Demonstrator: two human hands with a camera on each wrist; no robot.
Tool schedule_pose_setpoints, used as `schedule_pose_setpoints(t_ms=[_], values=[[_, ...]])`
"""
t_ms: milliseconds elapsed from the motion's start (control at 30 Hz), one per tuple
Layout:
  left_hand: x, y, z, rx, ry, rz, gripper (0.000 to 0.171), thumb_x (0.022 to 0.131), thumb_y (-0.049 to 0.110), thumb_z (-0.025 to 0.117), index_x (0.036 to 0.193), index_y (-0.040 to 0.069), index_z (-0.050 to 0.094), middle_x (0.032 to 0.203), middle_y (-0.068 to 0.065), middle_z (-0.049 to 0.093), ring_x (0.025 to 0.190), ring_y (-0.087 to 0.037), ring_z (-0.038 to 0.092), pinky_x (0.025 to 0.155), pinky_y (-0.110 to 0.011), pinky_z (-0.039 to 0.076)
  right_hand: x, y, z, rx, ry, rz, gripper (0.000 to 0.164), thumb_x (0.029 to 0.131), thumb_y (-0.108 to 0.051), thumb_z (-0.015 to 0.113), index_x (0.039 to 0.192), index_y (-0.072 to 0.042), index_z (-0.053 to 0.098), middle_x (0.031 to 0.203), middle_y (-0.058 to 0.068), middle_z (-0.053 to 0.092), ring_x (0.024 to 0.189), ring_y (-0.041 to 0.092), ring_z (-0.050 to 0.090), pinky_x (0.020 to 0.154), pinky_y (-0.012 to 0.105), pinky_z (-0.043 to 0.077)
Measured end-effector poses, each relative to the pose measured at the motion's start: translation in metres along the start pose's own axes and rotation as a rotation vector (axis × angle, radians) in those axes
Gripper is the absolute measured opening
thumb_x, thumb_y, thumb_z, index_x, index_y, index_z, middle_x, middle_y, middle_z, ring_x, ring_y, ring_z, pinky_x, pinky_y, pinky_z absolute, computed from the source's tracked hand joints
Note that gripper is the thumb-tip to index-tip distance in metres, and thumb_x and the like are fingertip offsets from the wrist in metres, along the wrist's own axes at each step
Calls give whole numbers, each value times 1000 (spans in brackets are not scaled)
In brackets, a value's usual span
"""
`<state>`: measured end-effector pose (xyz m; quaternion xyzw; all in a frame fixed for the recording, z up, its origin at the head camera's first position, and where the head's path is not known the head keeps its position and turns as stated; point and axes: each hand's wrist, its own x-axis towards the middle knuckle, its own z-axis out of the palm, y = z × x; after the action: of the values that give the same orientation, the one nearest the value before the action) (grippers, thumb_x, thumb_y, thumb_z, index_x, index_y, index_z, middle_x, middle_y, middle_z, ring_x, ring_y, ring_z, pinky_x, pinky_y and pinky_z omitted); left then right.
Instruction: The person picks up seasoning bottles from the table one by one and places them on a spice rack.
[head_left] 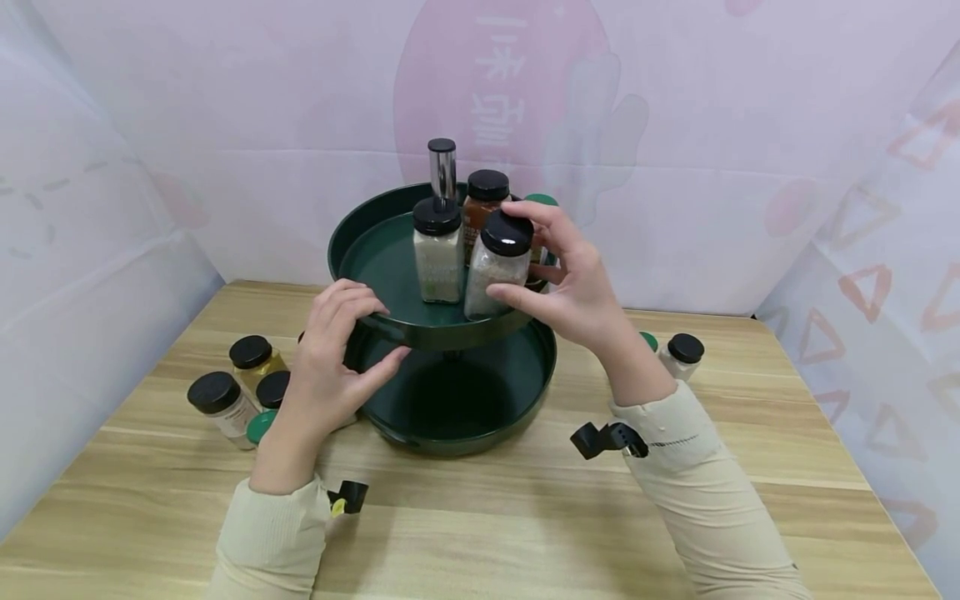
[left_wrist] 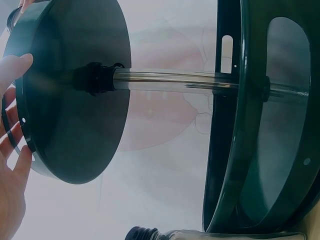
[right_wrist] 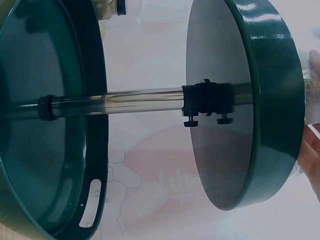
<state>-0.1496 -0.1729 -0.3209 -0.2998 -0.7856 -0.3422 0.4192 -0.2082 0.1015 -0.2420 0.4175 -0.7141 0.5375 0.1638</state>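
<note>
A two-tier dark green round rack stands on the table, its upper tray (head_left: 420, 335) on a metal post above the lower tray (head_left: 525, 410). My left hand (head_left: 327, 358) grips the upper tray's front left rim, fingers over the edge and thumb below. In my right hand (head_left: 573, 287) is a clear black-lidded seasoning jar (head_left: 495, 279) with pale contents, held between thumb and fingers at the tray's right front. Just left of it stands another black-lidded jar (head_left: 438, 265) with whitish contents. Behind are a reddish-brown spice jar (head_left: 474, 218) and a green-lidded jar (head_left: 542, 200), partly hidden by my right hand.
Left of the rack, several jars stand together, among them a yellow one (head_left: 258, 360) and a black-lidded pale one (head_left: 231, 415); my left forearm hides part of them. At right, another black-lidded jar (head_left: 682, 354) stands behind my right wrist. Fabric walls (head_left: 285, 208) enclose the table.
</note>
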Motion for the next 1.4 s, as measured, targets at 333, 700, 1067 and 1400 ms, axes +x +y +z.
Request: schedule_pose_setpoints(t_ms=[333,700,1067,1400], values=[[0,1,0,-1,-4,-5,51,94,44,65,113,-3,61,119,-23,60,124,-40,47,120,-33,28,1,2,1,-28,-5,20,73,79,2,80,144,-9,48,142,7,53,105,15,59,84,35,61],[2,2,1,0,0,1,51,94,44,65,112,-3,61,117,-23,61,123,-40,47,120,-35,28,2,1,0,-53,-3,43,72,81,-1,80,145,-12,48,142,8,53,107,16,59,89,40,60],[2,2,0,4,-4,0,51,94,44,65,112,-3,61,117,-23,61,124,-41,48,120,-36,29,2,0,1,-50,-9,62,74,81,-1,79,146,-13,46,139,9,53,107,17,59,92,42,58],[3,1,-1,7,1,12,50,94,43,65,111,-4,61,117,-24,60,122,-41,48,120,-35,29,2,1,-3,-16,-64,87,75,85,-1,76,150,-16,41,140,11,53,113,22,60,97,42,56]])
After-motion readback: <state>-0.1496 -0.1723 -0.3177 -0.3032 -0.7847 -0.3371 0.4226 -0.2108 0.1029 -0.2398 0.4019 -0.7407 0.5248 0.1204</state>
